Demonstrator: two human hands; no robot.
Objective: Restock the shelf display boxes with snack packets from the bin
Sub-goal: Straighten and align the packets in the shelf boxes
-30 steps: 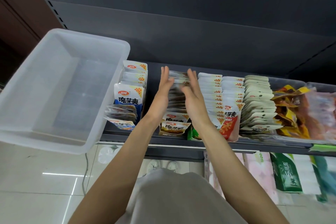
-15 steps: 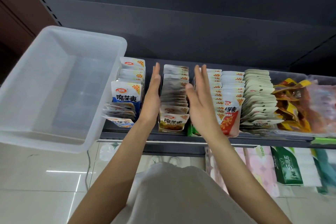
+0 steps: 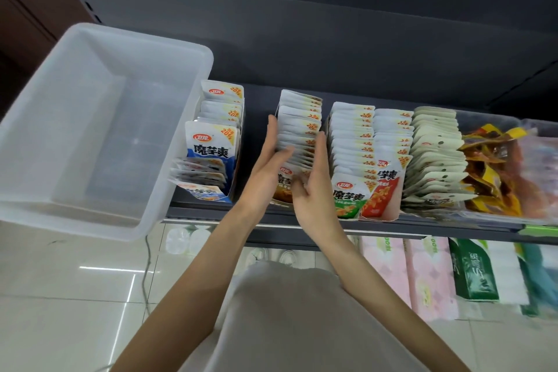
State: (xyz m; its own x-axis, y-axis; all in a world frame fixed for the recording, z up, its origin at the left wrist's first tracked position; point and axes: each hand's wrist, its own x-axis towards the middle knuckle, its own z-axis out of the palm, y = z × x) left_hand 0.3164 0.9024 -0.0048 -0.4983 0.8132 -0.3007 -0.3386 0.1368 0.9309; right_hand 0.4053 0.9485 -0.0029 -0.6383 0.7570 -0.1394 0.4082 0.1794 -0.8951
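Translucent smooth plastic bin [image 3: 90, 130], glossy foil-like snack packets [image 3: 297, 130], matt dark shelf [image 3: 392, 225].

A shop: stocked shelf [image 3: 332, 222] of snack packets [image 3: 351, 142].

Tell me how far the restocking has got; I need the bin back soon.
Nearly done, it seems: the clear bin looks empty, and the display boxes look full. The left hand and right hand press the sides of the brown-packet row, squaring it. Left: the loose packets lying flat before the blue box.
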